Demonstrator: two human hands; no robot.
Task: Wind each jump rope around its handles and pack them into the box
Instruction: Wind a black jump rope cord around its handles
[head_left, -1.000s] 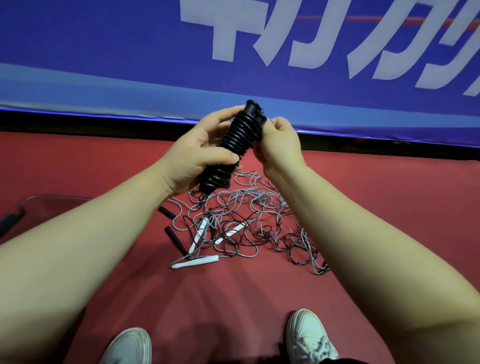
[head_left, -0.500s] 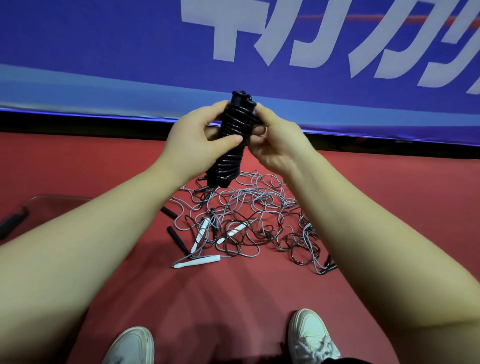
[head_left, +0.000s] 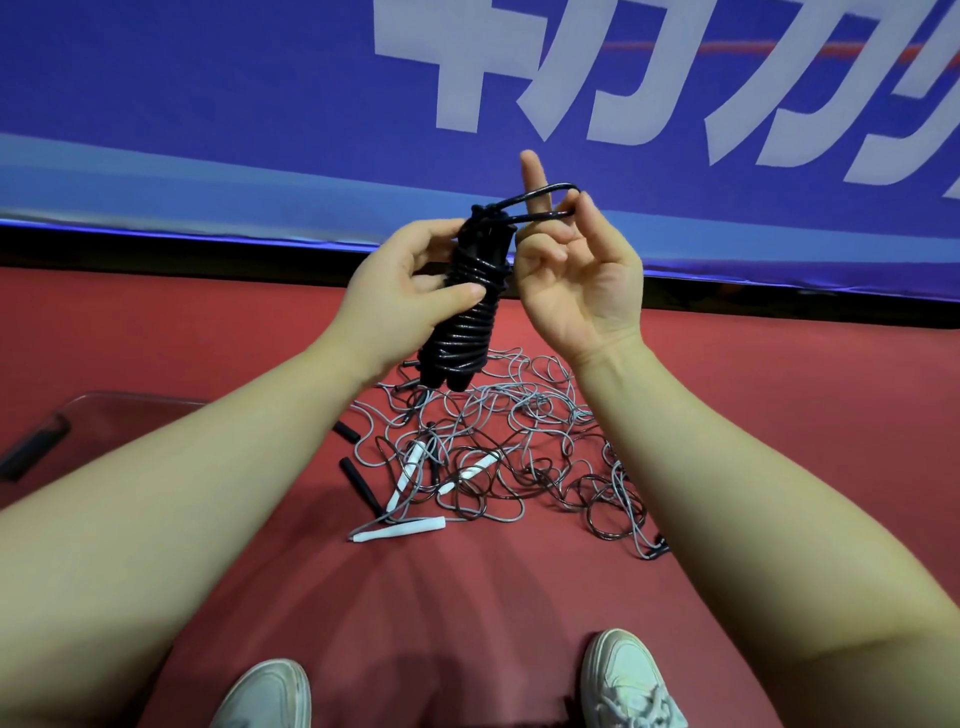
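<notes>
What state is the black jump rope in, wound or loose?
Mostly wound: coils cover the handles in the left hand; the right hand holds one free loop.

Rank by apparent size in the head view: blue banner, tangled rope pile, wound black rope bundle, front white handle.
Blue banner, tangled rope pile, wound black rope bundle, white handle. Bundle is nearer, so unsure.

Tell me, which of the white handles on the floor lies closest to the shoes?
The long white handle lying nearly crosswise at the near edge of the tangle. The other two white handles sit farther back, slanted, inside it.
</notes>
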